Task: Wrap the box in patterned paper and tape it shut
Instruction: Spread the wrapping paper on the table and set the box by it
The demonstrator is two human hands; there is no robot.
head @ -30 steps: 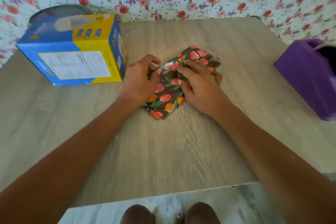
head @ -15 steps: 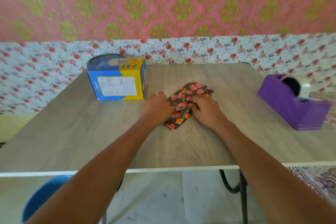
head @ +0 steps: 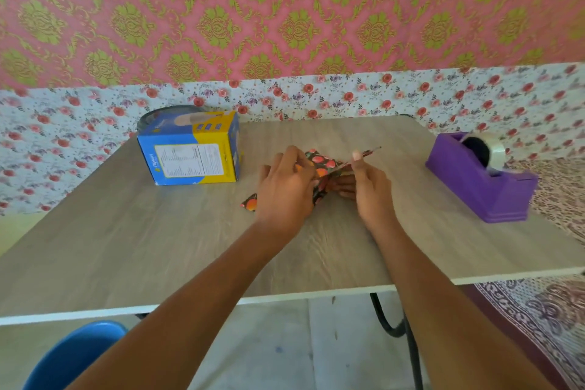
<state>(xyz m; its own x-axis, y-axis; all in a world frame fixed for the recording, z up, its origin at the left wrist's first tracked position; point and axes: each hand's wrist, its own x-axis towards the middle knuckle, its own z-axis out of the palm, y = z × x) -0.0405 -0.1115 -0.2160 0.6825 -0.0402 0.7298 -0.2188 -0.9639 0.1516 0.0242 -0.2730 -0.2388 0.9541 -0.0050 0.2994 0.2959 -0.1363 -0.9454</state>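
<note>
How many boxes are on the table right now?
1: the blue and yellow box stands at the table's far left, apart from the patterned paper. The paper could hide a small one.

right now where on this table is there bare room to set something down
Widest bare stretch: the table along its front edge. Also free: between the right hand and the tape dispenser, and behind the patterned paper. Tight: between the blue and yellow box and the left hand.

The left forearm and right forearm were bare along their visible length, as were the left hand and right hand, its thumbnail pale.
</note>
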